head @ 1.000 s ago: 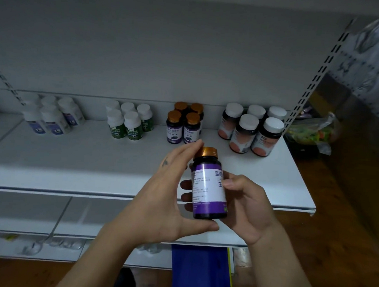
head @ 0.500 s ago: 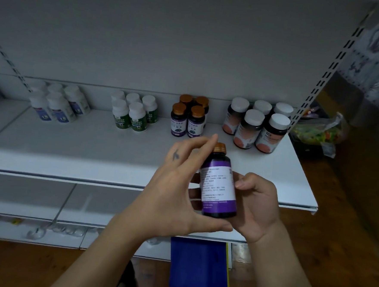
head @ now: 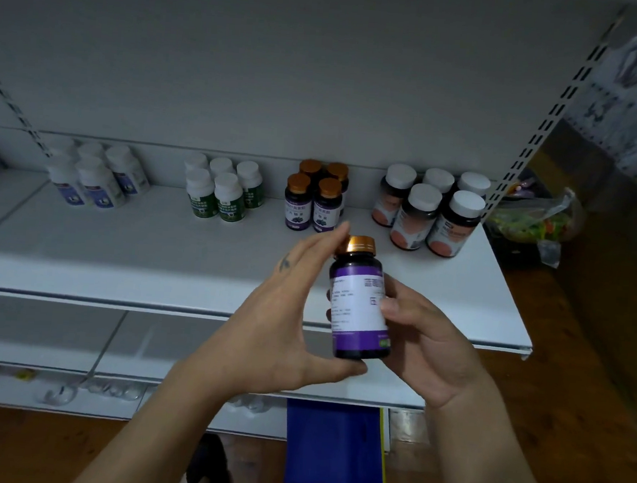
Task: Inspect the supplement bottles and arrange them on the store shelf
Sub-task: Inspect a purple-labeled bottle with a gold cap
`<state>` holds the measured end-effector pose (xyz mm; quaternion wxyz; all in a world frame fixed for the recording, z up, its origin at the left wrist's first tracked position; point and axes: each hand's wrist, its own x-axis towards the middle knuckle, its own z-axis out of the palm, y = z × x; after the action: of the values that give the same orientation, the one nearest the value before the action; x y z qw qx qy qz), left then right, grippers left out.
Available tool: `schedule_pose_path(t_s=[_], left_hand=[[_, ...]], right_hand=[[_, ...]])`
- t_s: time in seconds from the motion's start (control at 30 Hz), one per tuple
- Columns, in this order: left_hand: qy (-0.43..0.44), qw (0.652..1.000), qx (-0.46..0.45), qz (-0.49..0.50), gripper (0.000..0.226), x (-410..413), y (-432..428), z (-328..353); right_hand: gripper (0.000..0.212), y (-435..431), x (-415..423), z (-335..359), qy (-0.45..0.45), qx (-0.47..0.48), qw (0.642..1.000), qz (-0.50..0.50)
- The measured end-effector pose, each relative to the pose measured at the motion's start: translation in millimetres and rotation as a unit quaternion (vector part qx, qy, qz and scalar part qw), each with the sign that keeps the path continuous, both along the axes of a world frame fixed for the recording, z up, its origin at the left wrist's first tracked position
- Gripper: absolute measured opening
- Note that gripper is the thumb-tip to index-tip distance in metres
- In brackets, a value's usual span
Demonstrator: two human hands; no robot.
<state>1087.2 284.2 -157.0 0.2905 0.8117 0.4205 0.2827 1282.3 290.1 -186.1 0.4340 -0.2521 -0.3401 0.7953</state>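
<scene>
Head view: cylindrical bottle point(head: 357, 312), metallic cap point(head: 362, 244)

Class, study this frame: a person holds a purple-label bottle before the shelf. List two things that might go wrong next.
1. The bottle hangs in the air, held only by the left hand and right hand; a slip could drop it.
2. Set by the close-packed purple group on the shelf, it might topple those bottles.

Head-worn view, forward and down, close to the shelf point(head: 232, 273).
</scene>
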Motion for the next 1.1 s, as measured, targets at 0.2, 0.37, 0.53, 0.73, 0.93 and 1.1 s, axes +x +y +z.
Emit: schedule_pose_path(t_s=[0.2,0.37,0.53,0.73,0.93,1.1], left_hand=[[0.012,1.0,-0.01,-0.008,0.123,-0.3,-1.6,-1.7],[0.033,0.999,-0.001,-0.013,0.124,-1.5,-6.0,0.5],[0.03,1.0,-0.001,-0.003,0.126,-3.8,-10.3,0.9],[0.012,1.0,-0.007,-0.003,0.122,-8.8,-13.1,-3.5],[-0.041,0.997,-0.042,0.049,0.116,-16.9,-13.1,-4.4],[-0.027,0.997,-0.041,0.059,0.118,-16.2,-11.9,-3.8]], right_hand=[[0.072,-6.9,-2.6,4.1,-0.019,-0.002,1.0,-0.017],[0.076,-11.2,-6.7,5.3,-0.039,-0.009,0.999,-0.026],[0.082,-12.7,-9.7,5.5,-0.057,-0.007,0.998,-0.021],[0.088,-12.1,-16.5,6.1,-0.085,-0.006,0.996,-0.018],[0.058,-11.9,-16.1,6.4,-0.037,-0.02,0.999,-0.006],[0.055,-11.9,-15.2,5.5,-0.02,-0.023,0.999,0.038]])
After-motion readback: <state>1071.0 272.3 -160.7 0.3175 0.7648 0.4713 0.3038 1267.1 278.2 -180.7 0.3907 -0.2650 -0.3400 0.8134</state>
